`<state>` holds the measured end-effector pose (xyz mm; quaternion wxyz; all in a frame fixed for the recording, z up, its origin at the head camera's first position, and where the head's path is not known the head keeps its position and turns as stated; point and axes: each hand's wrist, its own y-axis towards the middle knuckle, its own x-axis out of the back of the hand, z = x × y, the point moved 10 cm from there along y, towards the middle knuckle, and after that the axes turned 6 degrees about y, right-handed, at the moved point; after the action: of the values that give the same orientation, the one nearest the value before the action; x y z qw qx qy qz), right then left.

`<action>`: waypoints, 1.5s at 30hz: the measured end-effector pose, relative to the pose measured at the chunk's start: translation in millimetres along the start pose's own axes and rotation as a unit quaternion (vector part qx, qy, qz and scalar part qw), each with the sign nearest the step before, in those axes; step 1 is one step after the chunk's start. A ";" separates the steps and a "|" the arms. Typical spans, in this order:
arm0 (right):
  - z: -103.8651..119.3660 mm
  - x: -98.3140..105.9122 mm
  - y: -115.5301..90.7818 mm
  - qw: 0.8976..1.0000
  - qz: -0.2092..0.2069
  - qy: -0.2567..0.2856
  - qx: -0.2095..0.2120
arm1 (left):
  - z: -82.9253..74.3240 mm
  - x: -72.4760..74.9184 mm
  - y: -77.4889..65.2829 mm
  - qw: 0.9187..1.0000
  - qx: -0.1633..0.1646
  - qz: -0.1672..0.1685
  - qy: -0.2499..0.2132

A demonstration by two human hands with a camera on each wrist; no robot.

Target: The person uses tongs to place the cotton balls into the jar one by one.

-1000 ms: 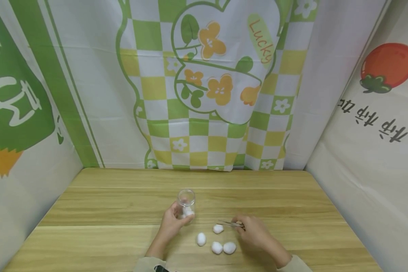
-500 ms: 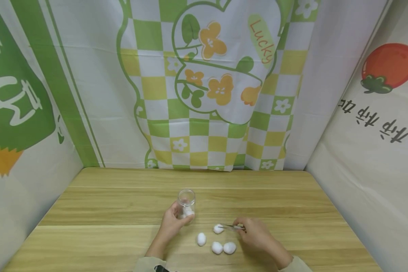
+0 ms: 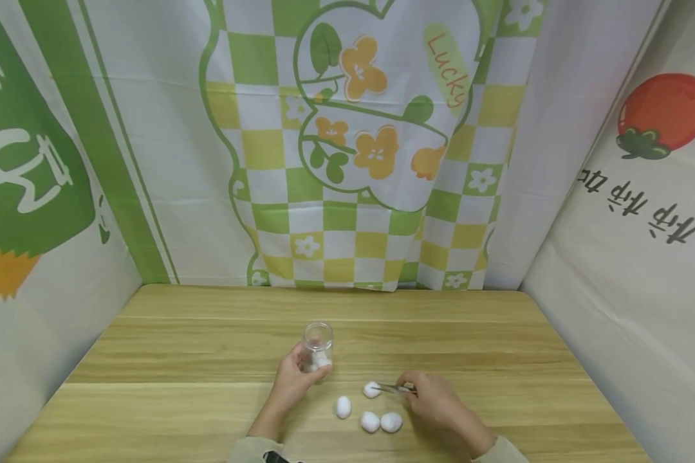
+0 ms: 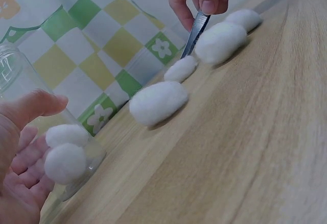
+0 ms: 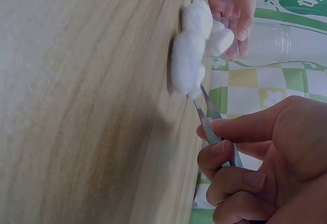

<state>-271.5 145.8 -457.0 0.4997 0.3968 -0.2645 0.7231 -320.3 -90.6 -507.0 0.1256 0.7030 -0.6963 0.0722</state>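
Fluffy cotton balls point(image 4: 159, 102), metal tweezers point(image 5: 205, 125)

pale beige sleeves point(image 3: 500, 451), with a black piece point(image 3: 274, 457) (cut off below) at the left one.

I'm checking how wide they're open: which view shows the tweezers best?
The right wrist view. There the tweezers appear large in the right hand, with the gap between their tips visible. The head view shows them small, tips at a cotton ball; the left wrist view shows a dark strip, its two sides hard to separate.
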 end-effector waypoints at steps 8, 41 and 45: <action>4.9 -1.0 -1.8 1.000 -0.004 -0.003 0.004 | -1.3 0.5 -0.6 1.000 -0.002 -0.001 0.001; 7.8 21.0 4.6 0.998 -0.056 0.000 -0.012 | 0.2 0.7 -1.3 1.000 0.003 -0.003 0.012; 12.3 25.6 5.4 0.998 -0.069 -0.008 0.000 | -0.6 0.4 -1.7 1.000 0.002 -0.001 0.010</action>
<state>-277.5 147.5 -428.8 0.5460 0.4200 -0.2409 0.6837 -318.6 -90.8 -506.5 0.1312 0.7031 -0.6943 0.0803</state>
